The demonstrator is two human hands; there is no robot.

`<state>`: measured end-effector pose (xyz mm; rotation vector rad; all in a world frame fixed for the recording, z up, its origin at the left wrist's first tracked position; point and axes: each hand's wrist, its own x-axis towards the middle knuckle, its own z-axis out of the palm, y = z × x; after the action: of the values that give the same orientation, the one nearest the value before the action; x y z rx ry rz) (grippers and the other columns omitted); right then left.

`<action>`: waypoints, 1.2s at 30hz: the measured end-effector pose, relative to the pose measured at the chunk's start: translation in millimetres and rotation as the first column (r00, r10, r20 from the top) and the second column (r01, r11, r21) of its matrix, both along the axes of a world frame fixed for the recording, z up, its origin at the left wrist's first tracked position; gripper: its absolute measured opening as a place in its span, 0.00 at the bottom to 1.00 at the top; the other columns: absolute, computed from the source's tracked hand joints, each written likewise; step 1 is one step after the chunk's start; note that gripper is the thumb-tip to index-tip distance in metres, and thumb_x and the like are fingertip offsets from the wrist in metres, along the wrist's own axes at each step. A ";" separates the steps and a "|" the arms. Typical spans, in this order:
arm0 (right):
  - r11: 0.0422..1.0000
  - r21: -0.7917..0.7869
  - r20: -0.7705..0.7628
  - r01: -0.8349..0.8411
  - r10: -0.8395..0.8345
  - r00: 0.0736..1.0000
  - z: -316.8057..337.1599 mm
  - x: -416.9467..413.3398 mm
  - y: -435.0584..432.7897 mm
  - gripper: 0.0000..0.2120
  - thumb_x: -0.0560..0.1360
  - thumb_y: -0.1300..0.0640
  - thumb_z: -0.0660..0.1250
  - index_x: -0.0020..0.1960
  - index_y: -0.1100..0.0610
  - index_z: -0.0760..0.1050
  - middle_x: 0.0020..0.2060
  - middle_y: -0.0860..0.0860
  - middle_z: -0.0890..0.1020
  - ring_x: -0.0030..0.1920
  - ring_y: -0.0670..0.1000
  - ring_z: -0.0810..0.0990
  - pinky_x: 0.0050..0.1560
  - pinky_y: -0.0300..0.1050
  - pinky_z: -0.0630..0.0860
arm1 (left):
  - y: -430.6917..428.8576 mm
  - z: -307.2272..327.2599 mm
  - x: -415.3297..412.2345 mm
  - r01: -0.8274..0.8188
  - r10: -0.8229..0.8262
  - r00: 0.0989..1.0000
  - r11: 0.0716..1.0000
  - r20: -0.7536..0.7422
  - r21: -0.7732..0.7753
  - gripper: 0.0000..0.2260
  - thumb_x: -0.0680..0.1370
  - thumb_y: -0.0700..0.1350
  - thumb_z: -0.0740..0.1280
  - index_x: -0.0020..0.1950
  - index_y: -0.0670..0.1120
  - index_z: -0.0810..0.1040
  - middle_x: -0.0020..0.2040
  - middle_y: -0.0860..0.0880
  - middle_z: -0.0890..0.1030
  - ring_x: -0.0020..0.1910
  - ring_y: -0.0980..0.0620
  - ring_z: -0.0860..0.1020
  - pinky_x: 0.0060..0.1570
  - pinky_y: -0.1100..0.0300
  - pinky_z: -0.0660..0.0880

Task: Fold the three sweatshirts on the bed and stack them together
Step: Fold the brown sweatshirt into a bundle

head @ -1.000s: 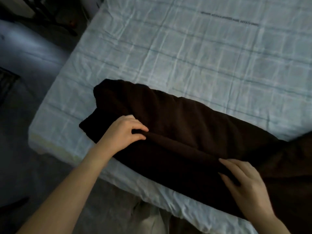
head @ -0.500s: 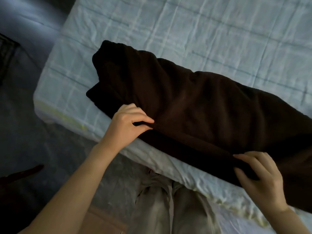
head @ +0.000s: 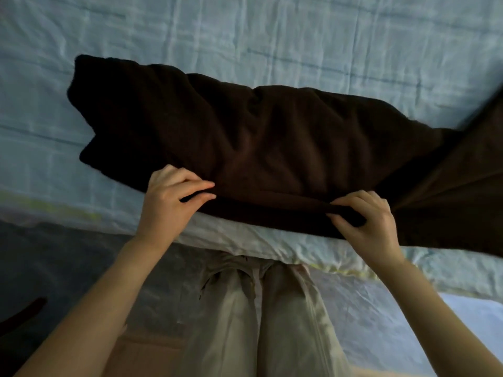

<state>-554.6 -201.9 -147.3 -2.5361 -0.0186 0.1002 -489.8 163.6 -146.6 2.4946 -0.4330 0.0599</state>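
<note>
Here the sweatshirt (head: 272, 148) lies long-axis left to right along the bed's (head: 299, 36) near edge; left hand (head: 168, 202) and right hand (head: 367, 221) pinch its near hem, apparently to fold it away.

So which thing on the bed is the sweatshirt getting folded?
Look at the pale blue checked bed sheet. Along its near edge lies a long dark brown sweatshirt, with the left hand and right hand pinching its near hem. It is the only dark, fuzzy heap being held; smoother brown cloth lies rightward.
</note>
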 end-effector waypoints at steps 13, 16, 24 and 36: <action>0.968 -0.226 0.116 0.112 -0.087 0.989 29.9 58.8 51.9 0.25 0.81 0.48 0.58 0.78 0.50 0.64 0.74 0.53 0.68 0.75 0.57 0.64 0.74 0.57 0.57 | -78.3 51.7 49.7 0.221 -0.263 0.956 0.938 0.132 0.266 0.18 0.83 0.50 0.59 0.71 0.46 0.74 0.69 0.46 0.75 0.68 0.45 0.71 0.70 0.48 0.64; 0.933 -0.340 0.004 0.113 -0.119 0.993 -3.2 78.3 57.5 0.27 0.82 0.43 0.53 0.81 0.43 0.54 0.80 0.49 0.58 0.80 0.57 0.52 0.77 0.65 0.46 | -94.0 10.7 69.6 0.308 -0.328 0.943 0.806 -0.053 0.506 0.26 0.84 0.56 0.54 0.80 0.49 0.57 0.80 0.48 0.56 0.79 0.43 0.55 0.77 0.42 0.48; 0.906 -0.418 -0.019 0.059 -0.073 0.997 -39.9 72.2 53.1 0.28 0.81 0.43 0.55 0.80 0.41 0.54 0.80 0.47 0.60 0.80 0.55 0.55 0.76 0.65 0.51 | -84.0 -33.6 70.1 0.371 -0.343 0.927 0.767 -0.155 0.524 0.26 0.82 0.57 0.52 0.80 0.51 0.57 0.81 0.49 0.54 0.79 0.43 0.54 0.76 0.41 0.50; 0.920 -0.373 -0.204 -0.116 0.041 0.978 34.9 108.8 -215.3 0.22 0.81 0.48 0.61 0.74 0.49 0.69 0.70 0.50 0.75 0.79 0.53 0.58 0.79 0.58 0.47 | -304.9 26.7 67.5 0.399 -0.408 0.912 0.908 -0.044 -0.128 0.12 0.78 0.37 0.68 0.60 0.43 0.82 0.59 0.48 0.80 0.61 0.51 0.74 0.65 0.60 0.69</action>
<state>-445.8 -417.3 -112.4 -2.9058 -0.0277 0.4193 -422.2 -141.3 -119.9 2.2368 -0.8820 -0.1626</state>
